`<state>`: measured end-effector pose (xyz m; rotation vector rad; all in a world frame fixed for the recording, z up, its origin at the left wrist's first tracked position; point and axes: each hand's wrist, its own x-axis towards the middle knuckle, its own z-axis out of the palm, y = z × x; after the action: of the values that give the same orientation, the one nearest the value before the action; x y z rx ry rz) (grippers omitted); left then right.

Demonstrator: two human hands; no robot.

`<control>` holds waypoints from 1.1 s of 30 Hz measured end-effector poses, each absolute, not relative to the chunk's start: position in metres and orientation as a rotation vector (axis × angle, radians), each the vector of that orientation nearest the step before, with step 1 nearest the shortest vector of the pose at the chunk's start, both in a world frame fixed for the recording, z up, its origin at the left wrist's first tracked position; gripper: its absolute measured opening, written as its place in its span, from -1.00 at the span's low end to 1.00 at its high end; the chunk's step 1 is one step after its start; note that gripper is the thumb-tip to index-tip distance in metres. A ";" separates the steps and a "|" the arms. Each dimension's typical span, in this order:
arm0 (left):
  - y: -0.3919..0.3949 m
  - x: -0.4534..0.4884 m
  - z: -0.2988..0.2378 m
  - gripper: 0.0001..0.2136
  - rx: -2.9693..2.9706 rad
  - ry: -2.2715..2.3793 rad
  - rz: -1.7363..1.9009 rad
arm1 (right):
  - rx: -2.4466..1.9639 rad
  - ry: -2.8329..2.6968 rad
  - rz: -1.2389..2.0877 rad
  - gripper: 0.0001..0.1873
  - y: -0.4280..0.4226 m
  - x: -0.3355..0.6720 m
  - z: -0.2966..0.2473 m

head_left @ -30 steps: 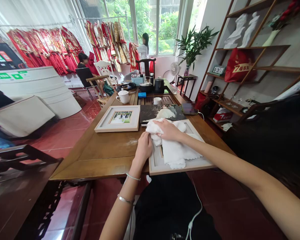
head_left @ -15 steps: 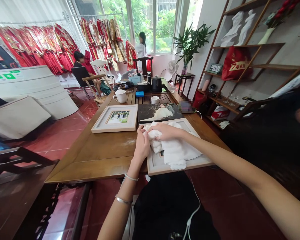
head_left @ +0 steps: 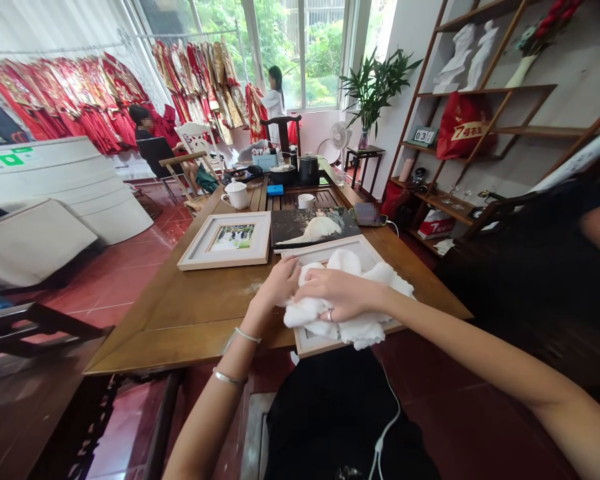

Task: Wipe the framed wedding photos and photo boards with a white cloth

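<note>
A light wood picture frame (head_left: 314, 347) lies at the table's near edge, mostly covered by a bunched white cloth (head_left: 363, 330). My right hand (head_left: 341, 293) is closed on the cloth, pressing it down over the frame's left part. At the frame's left side, my left hand (head_left: 281, 280) has its fingers curled over the rim, right beside the cloth. Some of its fingertips are hidden. Just behind lies a dark picture panel (head_left: 290, 225) with a pale gown on it. To the left is a second framed photo (head_left: 187, 260), lying face up.
On the wooden table (head_left: 180, 333) stand a white lidded mug (head_left: 237, 195), a white cup (head_left: 307, 201), a phone (head_left: 369, 214) on a cable and a dark kettle (head_left: 309, 170). Two people are near the clothes racks at the back. A white earphone cord (head_left: 393, 417) hangs before me.
My right hand has slid down toward me with the cloth, which is now more bunched. My left hand has shifted slightly left and lies flatter at the frame's side. The view has turned a little.
</note>
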<state>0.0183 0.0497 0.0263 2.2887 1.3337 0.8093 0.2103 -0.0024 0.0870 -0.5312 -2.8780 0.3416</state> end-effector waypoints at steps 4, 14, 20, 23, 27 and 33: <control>0.048 0.018 0.018 -0.72 2.376 1.351 0.832 | -0.348 -2.926 0.307 -0.55 -0.029 0.210 0.098; 0.058 0.018 0.011 -0.67 2.499 1.325 0.809 | -0.674 -2.816 0.716 -0.53 -0.051 0.258 0.102; 0.058 0.016 0.013 -0.67 2.451 1.325 0.845 | -1.099 -2.637 0.351 -0.53 -0.010 0.268 0.083; 0.058 0.012 0.014 -0.70 2.422 1.268 0.891 | -0.950 -2.642 0.346 -0.49 -0.008 0.242 0.079; 0.060 0.004 0.014 -0.64 2.441 1.187 0.897 | -0.586 -2.687 0.376 -0.52 -0.018 0.201 0.075; 0.061 0.004 0.015 -0.59 2.409 1.248 0.855 | -0.509 -2.746 0.526 -0.52 -0.028 0.208 0.074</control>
<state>0.0039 0.0610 0.0155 2.4094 1.2480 0.8555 0.2077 -0.0281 0.0744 -0.5086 -2.7462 0.5256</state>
